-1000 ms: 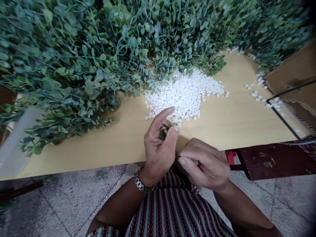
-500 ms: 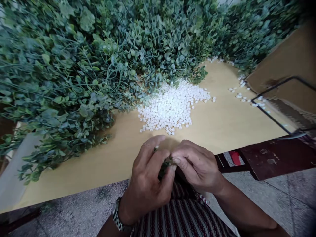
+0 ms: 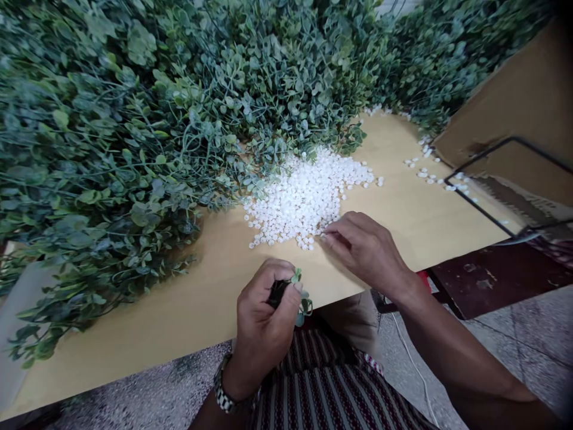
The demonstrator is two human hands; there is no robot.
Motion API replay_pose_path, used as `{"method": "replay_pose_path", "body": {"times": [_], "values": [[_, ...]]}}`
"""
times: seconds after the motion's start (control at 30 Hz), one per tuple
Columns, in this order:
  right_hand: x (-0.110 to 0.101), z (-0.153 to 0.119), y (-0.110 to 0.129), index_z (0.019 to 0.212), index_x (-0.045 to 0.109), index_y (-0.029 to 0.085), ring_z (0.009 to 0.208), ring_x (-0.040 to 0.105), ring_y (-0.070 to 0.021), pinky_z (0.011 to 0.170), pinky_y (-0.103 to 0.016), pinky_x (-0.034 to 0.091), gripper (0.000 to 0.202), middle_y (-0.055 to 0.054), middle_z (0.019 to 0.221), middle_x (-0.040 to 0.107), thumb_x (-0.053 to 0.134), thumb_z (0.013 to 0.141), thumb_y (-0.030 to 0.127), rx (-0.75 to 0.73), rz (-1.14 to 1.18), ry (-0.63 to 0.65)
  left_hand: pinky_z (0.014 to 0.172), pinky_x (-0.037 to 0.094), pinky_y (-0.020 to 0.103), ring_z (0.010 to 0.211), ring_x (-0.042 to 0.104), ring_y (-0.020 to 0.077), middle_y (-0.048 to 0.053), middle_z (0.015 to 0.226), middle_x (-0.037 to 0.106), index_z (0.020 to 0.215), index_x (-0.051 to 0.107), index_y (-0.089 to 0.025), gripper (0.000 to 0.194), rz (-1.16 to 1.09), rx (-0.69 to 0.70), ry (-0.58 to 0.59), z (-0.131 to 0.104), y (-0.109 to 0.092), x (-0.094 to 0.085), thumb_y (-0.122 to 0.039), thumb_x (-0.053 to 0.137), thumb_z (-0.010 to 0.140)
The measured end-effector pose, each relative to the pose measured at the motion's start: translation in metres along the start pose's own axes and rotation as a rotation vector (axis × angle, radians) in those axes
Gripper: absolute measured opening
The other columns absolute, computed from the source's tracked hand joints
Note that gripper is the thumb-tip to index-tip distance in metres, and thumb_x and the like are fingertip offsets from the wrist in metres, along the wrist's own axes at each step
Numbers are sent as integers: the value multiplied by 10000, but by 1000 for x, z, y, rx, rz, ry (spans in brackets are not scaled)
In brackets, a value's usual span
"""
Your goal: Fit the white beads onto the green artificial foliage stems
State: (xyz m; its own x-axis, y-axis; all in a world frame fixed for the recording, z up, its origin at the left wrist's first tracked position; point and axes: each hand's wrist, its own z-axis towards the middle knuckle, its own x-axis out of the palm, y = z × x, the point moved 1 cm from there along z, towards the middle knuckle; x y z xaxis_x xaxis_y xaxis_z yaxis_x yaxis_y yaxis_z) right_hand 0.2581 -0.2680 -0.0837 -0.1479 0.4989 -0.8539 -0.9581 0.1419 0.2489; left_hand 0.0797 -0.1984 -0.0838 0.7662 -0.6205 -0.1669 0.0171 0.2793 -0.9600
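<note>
My left hand [image 3: 264,328] is closed near the table's front edge, gripping a sprig of artificial greenery [image 3: 303,304] whose small green leaves poke out past the thumb. Something dark shows inside the curl of its fingers. My right hand [image 3: 364,251] reaches over the tabletop with thumb and fingertips pinched together at the lower right edge of a pile of small white plastic beads [image 3: 304,200]. Whether a bead is between those fingertips is too small to make out.
A large heap of artificial greenery [image 3: 147,131] covers the back and left of the tan table [image 3: 210,304]. At right stand a torn cardboard box [image 3: 514,107] and a bent black metal frame [image 3: 478,209]. Loose white beads [image 3: 432,178] lie beside them. A dark red stool [image 3: 487,278] is below.
My hands were together over the greenery and have parted. The right has moved up and right to the bead pile; the left keeps the sprig. The view has shifted slightly.
</note>
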Motion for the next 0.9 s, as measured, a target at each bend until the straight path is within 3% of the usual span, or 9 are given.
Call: {"method": "replay_pose_path", "body": {"times": [0.1, 0.2, 0.33, 0.5, 0.67, 0.9], "values": [[7, 3, -1, 700, 642, 124, 658, 561, -198, 588, -316, 434, 206, -73, 658, 590, 510, 840, 197, -17, -144, 17, 569, 412, 189, 634, 493, 75, -9, 776, 547, 848, 562, -173, 112, -46, -116, -9, 1, 1, 3, -75, 522, 811], [6, 0, 3, 664, 638, 127, 635, 552, -187, 589, -313, 423, 220, -66, 629, 580, 504, 834, 165, -11, -88, -11, 594, 418, 199, 676, 506, 87, 1, 778, 552, 820, 583, -163, 97, -94, -118, 2, 4, 0, 5, -85, 525, 815], [-8, -8, 8, 808, 665, 144, 676, 574, -154, 609, -283, 441, 94, -54, 731, 631, 571, 813, 136, 80, 408, -58, 640, 435, 214, 718, 526, 101, 9, 762, 557, 764, 595, -157, 93, -165, -56, 10, 7, -1, 6, -84, 556, 808], [-15, -15, 24, 815, 673, 206, 606, 524, -102, 545, -239, 414, 82, 17, 661, 580, 617, 802, 148, 210, 1013, 33, 644, 448, 218, 714, 543, 101, 13, 756, 582, 761, 638, -160, 100, -200, -2, 22, 6, -4, 8, -70, 603, 786], [-11, -17, 32, 826, 686, 205, 623, 526, -98, 571, -241, 414, 85, 11, 674, 591, 615, 809, 160, 227, 1173, 76, 604, 452, 232, 673, 552, 107, 18, 717, 593, 777, 668, -163, 130, -131, 98, 36, 5, -8, 11, -47, 608, 773], [-7, -21, 24, 843, 697, 184, 599, 505, -88, 539, -226, 394, 98, 7, 661, 573, 612, 809, 150, 192, 1312, 161, 555, 446, 235, 621, 531, 103, 27, 677, 587, 770, 643, -123, 115, 39, 197, 96, 3, -13, 10, -25, 583, 765]]}}
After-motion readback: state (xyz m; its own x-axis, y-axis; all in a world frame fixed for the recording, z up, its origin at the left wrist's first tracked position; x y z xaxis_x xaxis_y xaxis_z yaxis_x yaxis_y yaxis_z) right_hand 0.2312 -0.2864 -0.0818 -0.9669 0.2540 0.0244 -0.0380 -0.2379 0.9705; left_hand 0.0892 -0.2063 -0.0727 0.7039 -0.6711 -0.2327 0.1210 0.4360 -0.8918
